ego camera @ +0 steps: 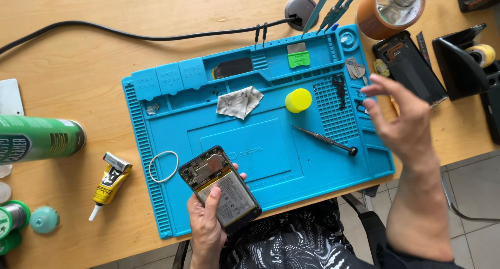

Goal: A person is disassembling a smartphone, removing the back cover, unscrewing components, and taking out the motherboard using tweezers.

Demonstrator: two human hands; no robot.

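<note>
Left hand (208,217): wrapped around the opened black smartphone with its back cover off (220,190) — fingers under it, thumb lying across the grey battery.
Right hand (403,118): open and empty, fingers spread and a little curled, raised over the right edge of the blue silicone repair mat (271,154).
Where the phone is: above the near edge of the mat, tilted, insides facing up, not resting on the tabletop (73,60).
How the phone will handle: likely light and stiff, but easy to hurt — bare circuit board at the top, thin battery below.
Where to take hold: by the long side edges of the frame, away from the board and the small parts.
Slippery or not: smooth frame, so probably a bit slick; a firm wrap looks wise.
Near the right hand: black-handled small screwdriver (325,140) lying on the mat, round yellow plastic cap (298,100) just beyond it.
Other things on the mat: crumpled grey-white wipe (238,102) near the middle top.
Left of the mat: small yellow glue tube with a white nozzle (109,183) and a green spray can lying on its side (39,139).
</note>
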